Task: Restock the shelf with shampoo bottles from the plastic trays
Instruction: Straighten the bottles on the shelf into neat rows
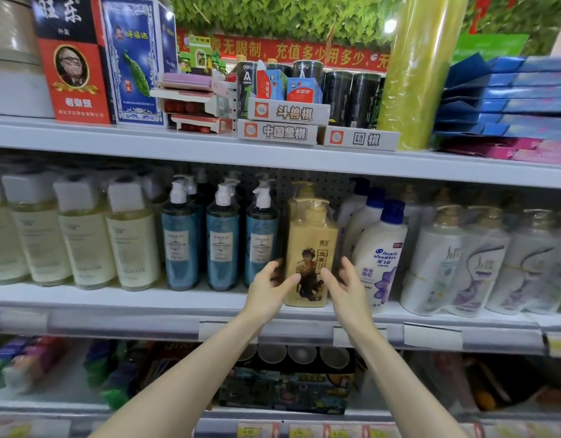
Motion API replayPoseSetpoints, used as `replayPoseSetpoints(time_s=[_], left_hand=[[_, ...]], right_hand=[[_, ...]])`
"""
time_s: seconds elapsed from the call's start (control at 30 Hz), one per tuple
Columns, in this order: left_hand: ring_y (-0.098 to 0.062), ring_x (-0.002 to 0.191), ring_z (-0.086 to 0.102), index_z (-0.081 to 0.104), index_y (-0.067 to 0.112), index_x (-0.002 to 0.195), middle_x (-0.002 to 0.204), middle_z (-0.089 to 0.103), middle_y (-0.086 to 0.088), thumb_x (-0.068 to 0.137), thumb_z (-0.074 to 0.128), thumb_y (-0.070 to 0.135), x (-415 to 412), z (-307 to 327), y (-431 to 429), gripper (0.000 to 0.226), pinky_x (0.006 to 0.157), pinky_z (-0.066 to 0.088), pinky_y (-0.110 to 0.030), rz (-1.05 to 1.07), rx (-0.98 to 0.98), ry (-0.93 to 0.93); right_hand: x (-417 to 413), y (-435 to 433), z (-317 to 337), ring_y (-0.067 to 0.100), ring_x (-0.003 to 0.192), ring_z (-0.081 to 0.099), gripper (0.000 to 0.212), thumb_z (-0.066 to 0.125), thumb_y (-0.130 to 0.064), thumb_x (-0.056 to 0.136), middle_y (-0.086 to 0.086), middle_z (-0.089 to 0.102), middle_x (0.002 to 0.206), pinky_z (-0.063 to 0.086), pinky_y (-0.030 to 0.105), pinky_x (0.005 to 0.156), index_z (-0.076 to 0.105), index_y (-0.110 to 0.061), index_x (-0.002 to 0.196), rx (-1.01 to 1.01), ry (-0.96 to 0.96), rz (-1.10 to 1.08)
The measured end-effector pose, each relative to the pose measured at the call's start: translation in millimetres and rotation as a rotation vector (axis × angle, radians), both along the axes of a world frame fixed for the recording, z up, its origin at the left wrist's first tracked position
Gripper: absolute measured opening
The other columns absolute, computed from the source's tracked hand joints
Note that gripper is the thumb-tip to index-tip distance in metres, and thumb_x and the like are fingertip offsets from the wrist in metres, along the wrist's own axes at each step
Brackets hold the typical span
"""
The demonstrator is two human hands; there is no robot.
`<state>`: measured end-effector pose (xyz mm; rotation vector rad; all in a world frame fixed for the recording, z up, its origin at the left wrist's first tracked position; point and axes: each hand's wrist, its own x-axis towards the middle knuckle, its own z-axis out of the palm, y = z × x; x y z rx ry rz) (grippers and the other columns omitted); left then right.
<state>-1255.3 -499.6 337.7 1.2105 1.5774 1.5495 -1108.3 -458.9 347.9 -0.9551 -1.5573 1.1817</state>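
store shelving fills the view, and the middle shelf [146, 298] carries rows of bottles. the left hand [268, 287] curls its fingers round the lower left edge of a yellow shampoo bottle [311, 241], thumb on the front. the right hand [347, 286] keeps its fingers spread and nearly straight just beside the right edge (whether they touch, i cannot tell), thumb over the label. this bottle stands upright at the shelf front, between blue bottles [222, 245] and a white bottle [380, 248].
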Motion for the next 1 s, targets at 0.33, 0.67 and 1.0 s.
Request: replayPoseSetpoints(time_s=[0.33,0.67,1.0], left_hand=[[-0.009,0.106,0.059,0.051,0.014,0.132,0.122,0.064,0.0,0.087,0.068,0.022,-4,-12,15,0.05,0.086,0.048,-0.016,0.006,-0.008,0.081],[-0.011,0.108,0.06,0.055,0.016,0.125,0.117,0.064,0.003,0.086,0.069,0.025,-3,-19,21,0.043,0.097,0.048,-0.03,0.044,0.007,0.089],[-0.009,0.108,0.057,0.051,0.012,0.128,0.117,0.061,0.004,0.089,0.065,0.02,5,-16,21,0.042,0.092,0.045,-0.021,0.078,-0.007,0.125]], right_hand=[[-13,10,-3,0.015,0.121,0.056,0.046,0.051,-0.036,0.097,0.001,0.06,0.131,0.047,0.045,0.102,0.046,-0.017,0.139,-0.049,0.03,-0.031],[-12,21,-2,0.005,0.102,0.057,0.03,0.047,-0.034,0.1,-0.004,0.06,0.12,0.051,0.023,0.083,0.047,-0.019,0.126,-0.021,-0.06,-0.06],[-6,32,-7,0.012,0.112,0.054,0.042,0.042,-0.033,0.102,-0.002,0.058,0.123,0.046,0.026,0.09,0.045,-0.011,0.137,-0.054,-0.115,0.037]])
